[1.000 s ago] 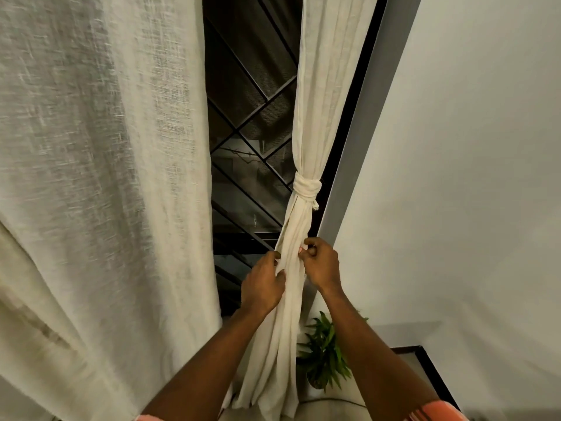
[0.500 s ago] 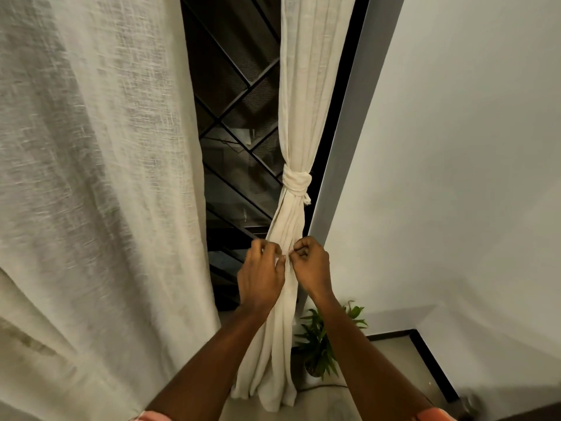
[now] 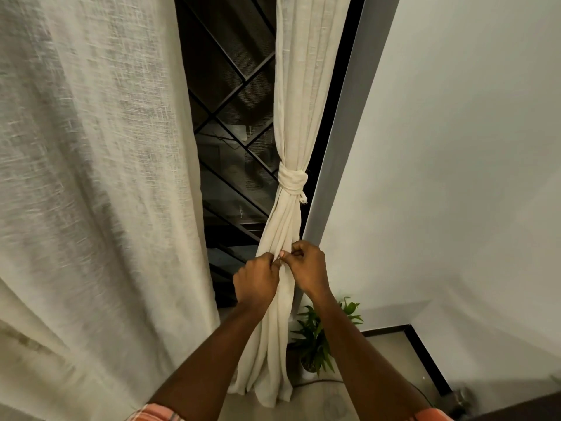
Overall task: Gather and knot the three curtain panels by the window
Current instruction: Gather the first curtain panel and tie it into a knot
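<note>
A narrow cream curtain panel [image 3: 299, 86] hangs at the window's right edge, tied in a knot [image 3: 292, 181] about halfway down. Below the knot its tail [image 3: 273, 344] falls in folds to the floor. My left hand [image 3: 257, 279] and my right hand [image 3: 308, 268] meet on this tail, each pinching folds of the cloth between thumb and fingers, knuckles toward me. A wide loose curtain panel [image 3: 91, 177] hangs unknotted and fills the left half of the view. No third panel is in view.
A dark window with a diagonal metal grille [image 3: 236, 117] shows between the panels. A grey frame [image 3: 343, 132] and a white wall [image 3: 455, 147] stand to the right. A small potted plant [image 3: 318, 335] sits on the floor by the tail, with a dark skirting [image 3: 425, 360] beyond.
The view has shifted a little, so the knotted panel sits lower and further left. Both hands have stayed on the tail below the knot and drawn closer together.
</note>
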Demonstrator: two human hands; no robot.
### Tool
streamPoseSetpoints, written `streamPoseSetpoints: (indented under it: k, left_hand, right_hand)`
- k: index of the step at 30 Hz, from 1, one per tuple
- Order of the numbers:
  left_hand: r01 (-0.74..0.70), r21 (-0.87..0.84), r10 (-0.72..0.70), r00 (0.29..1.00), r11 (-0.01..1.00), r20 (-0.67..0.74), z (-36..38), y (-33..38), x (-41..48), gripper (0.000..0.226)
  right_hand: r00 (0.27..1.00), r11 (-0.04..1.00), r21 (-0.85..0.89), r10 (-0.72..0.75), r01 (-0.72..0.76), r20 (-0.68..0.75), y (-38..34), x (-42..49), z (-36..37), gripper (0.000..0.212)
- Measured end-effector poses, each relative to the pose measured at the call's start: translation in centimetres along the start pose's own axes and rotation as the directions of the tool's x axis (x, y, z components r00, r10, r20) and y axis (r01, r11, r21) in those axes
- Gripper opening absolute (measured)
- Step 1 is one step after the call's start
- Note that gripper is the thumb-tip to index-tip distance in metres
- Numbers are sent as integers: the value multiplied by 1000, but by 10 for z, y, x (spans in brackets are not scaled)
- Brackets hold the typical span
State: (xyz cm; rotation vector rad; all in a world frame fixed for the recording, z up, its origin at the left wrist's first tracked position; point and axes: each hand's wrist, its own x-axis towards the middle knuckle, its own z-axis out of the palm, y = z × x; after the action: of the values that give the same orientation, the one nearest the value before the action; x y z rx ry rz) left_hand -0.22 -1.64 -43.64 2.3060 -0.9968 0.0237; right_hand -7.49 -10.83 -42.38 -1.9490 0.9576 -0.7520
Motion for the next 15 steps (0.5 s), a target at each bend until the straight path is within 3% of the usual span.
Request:
streamPoseSetpoints:
  k: [4, 8, 10, 15]
  left_hand:
    - [73, -81, -80, 993, 994, -88, -3, -14, -1, 28]
    - [150, -202, -190, 962, 968, -197, -8, -23, -2, 16]
    - [141, -209, -183, 963, 968, -200, -8, -18, -10, 14]
    - [29, -154, -47, 992, 988, -115, 8, 3, -42, 22]
  right_hand:
    - [982, 995, -73, 58, -72, -179, 1, 1, -20, 10]
    - [915, 992, -73, 61, -98, -399, -7, -6, -38, 5]
    - [924, 996, -44, 61, -84, -377, -10, -13, -36, 4]
    - [995, 999, 7, 33, -33, -96, -4, -31, -13, 5]
